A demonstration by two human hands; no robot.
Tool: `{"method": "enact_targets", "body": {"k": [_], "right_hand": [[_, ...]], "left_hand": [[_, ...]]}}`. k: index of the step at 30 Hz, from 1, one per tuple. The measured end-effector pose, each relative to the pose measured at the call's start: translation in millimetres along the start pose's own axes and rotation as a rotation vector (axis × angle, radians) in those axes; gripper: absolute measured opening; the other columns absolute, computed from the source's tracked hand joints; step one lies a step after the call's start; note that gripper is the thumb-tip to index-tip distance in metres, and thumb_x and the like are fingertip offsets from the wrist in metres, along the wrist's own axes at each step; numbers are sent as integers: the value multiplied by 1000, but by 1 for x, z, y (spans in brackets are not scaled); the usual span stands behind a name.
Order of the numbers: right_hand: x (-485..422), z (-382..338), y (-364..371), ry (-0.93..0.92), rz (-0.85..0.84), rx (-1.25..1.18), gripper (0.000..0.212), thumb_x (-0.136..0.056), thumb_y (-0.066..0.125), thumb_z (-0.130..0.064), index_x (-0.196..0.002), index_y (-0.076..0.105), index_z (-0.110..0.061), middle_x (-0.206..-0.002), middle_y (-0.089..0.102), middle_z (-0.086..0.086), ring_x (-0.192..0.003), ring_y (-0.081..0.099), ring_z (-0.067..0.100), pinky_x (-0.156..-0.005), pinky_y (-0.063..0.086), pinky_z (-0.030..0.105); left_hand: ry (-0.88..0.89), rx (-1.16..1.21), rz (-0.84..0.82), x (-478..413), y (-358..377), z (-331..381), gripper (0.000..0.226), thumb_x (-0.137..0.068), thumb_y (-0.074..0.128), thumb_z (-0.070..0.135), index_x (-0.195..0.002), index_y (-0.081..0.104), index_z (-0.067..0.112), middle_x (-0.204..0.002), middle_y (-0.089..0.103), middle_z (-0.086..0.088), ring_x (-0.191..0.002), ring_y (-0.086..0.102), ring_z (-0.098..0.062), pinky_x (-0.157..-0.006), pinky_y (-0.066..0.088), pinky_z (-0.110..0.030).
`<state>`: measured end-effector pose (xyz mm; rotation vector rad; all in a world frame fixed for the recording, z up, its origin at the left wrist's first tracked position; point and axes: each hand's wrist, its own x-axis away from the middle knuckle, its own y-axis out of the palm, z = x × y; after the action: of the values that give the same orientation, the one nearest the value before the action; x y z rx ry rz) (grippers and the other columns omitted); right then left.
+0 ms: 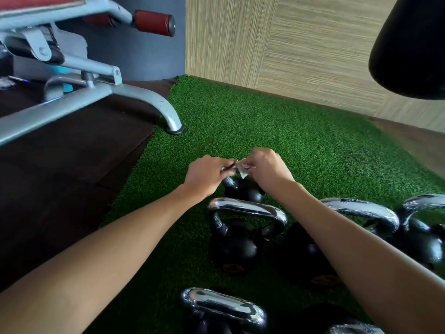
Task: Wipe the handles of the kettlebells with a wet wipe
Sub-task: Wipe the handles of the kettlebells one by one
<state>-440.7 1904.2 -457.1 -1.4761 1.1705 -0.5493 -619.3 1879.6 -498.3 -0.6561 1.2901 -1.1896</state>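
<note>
Several black kettlebells with chrome handles stand on the green turf. The farthest kettlebell (243, 190) has both my hands on its handle. My left hand (207, 174) grips the handle's left end. My right hand (265, 165) presses a crumpled white wet wipe (242, 170) onto the handle's right part; most of that handle is hidden under my hands. A nearer kettlebell (237, 237) stands between my forearms, another (224, 309) at the bottom edge, and more (419, 227) to the right.
A grey metal bench frame (144, 97) with red pads stands at the left, one foot on the green turf (301, 138). Dark rubber floor (72, 177) lies left. A wood-pattern wall (301, 44) runs behind. A black punching bag (411, 49) hangs at the upper right.
</note>
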Motion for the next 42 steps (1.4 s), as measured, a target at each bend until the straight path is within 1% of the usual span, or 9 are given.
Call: {"method": "enact_targets", "body": {"k": [3, 9, 13, 16, 23, 26, 29, 39, 42], "right_hand": [[6, 21, -1, 67, 80, 38, 13, -95, 66, -18, -102, 75, -13, -89, 56, -6, -71, 58, 11, -67, 58, 28], [16, 17, -3, -1, 116, 253, 18, -92, 70, -13, -109, 74, -16, -106, 61, 3, -102, 52, 22, -95, 48, 39], [17, 21, -1, 39, 181, 235, 27, -91, 70, -7, -114, 74, -22, -109, 66, 0, -107, 53, 23, -97, 44, 39], [26, 36, 4, 231, 324, 118, 30, -91, 67, -3, -114, 74, -21, -110, 69, 2, -103, 56, 25, -91, 49, 43], [21, 31, 16, 440, 461, -228, 29, -95, 61, -1, -110, 76, -20, -109, 71, -1, -89, 66, 19, -69, 54, 30], [19, 40, 21, 722, 503, -489, 32, -98, 56, -2, -114, 74, -23, -96, 68, -3, -68, 61, 8, -61, 53, 26], [17, 54, 28, 975, 455, -717, 27, -95, 67, -11, -117, 73, -26, -90, 68, -1, -64, 58, 11, -53, 50, 27], [0, 82, 54, 1041, 173, -933, 31, -92, 68, -2, -118, 69, -19, -98, 72, 4, -54, 48, 5, -36, 36, 19], [-11, 94, 51, 1055, 177, -929, 27, -90, 66, 2, -110, 70, -16, -96, 71, 5, -67, 58, 10, -48, 40, 22]], "left_hand": [[45, 0, 42, 2, -2, -7, 40, -102, 48, 53, -137, 60, 38, -54, 38, 17, -43, 34, 2, -41, 20, -18], [138, 163, 108, -1, -3, -12, 37, -100, 62, 39, -131, 68, 21, -47, 29, 25, -35, 28, 6, -36, 30, -16], [243, 9, 102, -4, 0, -16, 41, -102, 56, 43, -134, 66, 19, -59, 60, 10, -43, 42, 0, -40, 23, -16], [274, 30, 113, -5, 0, -19, 43, -101, 58, 40, -135, 64, 15, -78, 75, -3, -62, 69, -18, -48, 43, -26], [251, 34, 109, -8, 5, -21, 43, -101, 60, 41, -135, 64, 16, -79, 75, -3, -66, 71, -20, -52, 53, -33], [261, 38, 114, -9, 5, -22, 41, -102, 58, 41, -134, 65, 17, -82, 76, -5, -66, 71, -22, -51, 51, -32], [250, 6, 92, -9, 3, -22, 35, -101, 59, 39, -127, 67, 18, -82, 76, -6, -67, 70, -22, -57, 53, -32], [192, -12, 102, -6, 7, -22, 35, -100, 61, 38, -128, 66, 18, -80, 75, -6, -66, 69, -23, -61, 58, -39], [149, -46, 37, -15, 3, -14, 34, -101, 60, 36, -130, 64, 19, -82, 73, -6, -68, 67, -22, -62, 56, -37]]}}
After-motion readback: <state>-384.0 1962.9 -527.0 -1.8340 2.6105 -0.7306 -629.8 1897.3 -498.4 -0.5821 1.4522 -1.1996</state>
